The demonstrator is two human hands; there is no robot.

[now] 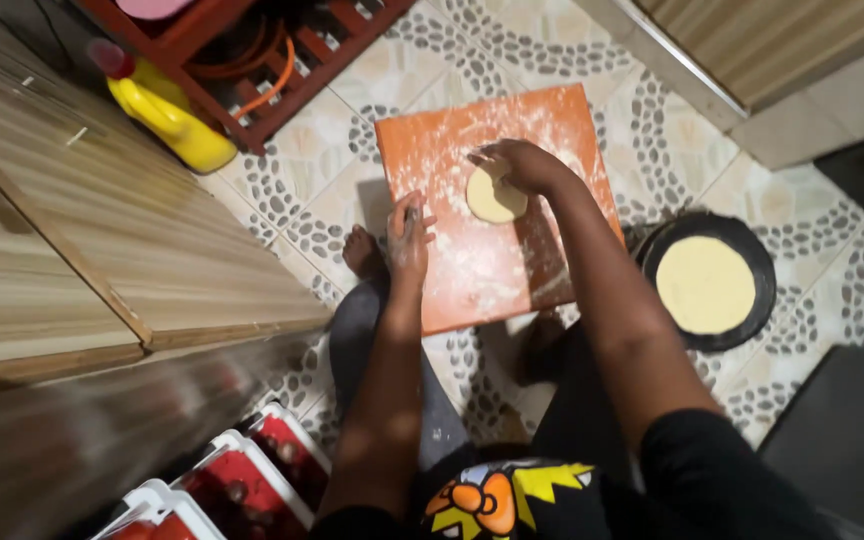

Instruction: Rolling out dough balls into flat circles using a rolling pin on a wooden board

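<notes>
My right hand (517, 165) lies flat, fingers spread, on the small dough disc (492, 197) at the upper middle of the floured orange board (482, 270). My left hand (408, 232) steadies the board's left side, grip unclear. Press evenly, I reckon.

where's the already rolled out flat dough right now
In the head view it lies at the right, in the round black pan on the tiled floor, just right of the orange board.
</notes>
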